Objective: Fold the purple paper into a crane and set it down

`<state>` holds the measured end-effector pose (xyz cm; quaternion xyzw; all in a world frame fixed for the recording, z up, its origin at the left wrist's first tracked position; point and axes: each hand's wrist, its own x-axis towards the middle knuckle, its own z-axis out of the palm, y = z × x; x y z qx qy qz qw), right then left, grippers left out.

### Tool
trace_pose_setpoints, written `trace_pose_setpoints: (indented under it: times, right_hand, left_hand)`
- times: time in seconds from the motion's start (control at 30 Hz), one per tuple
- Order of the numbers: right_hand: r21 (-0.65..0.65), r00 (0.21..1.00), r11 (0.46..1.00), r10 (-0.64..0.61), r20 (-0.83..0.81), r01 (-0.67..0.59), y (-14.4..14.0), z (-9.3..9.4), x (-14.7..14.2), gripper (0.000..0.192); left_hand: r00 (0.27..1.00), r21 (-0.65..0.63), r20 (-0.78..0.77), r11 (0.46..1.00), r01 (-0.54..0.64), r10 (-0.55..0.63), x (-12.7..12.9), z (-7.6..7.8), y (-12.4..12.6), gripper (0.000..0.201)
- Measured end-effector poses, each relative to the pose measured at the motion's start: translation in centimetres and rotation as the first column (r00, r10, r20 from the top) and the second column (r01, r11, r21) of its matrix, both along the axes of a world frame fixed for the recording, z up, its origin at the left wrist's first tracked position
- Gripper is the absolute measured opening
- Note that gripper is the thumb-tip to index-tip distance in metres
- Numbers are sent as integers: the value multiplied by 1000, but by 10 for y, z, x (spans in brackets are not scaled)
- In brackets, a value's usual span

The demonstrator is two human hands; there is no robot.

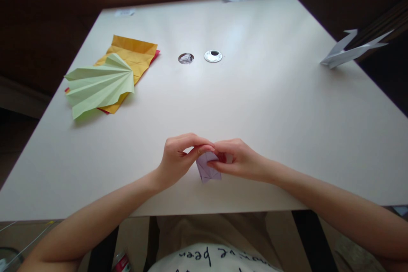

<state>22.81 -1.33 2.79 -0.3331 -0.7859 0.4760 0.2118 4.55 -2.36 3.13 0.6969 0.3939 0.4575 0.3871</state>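
A small folded piece of lilac paper (208,171) sits just above the near edge of the white table (255,93). My left hand (178,157) pinches its top from the left with thumb and fingers. Pressed against it from the right, my right hand (237,160) grips the same top part, fingertips touching those of the left hand. The lower tip of the paper points down toward me. Much of its upper fold is hidden by my fingers.
At the left lies a pale green pleated paper fan (98,85) on yellow paper (135,55) with red sheets beneath. Two small round objects (213,56) sit mid-table. A white folded paper figure (350,49) rests at the right edge. White slips lie at the far edge.
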Motion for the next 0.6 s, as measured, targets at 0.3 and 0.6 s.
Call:
trace_pose_setpoints:
  times: [0.3,0.6]
  right_hand:
    - [305,968,922,-201,-149,238,3,2,2,19]
    - [343,935,871,-309,-173,351,6,3,2,18]
  left_hand:
    - [995,-11,96,1000,17,-16,3,-3,2,34]
    - [994,-150,89,987,-51,65,3,-8,3,33]
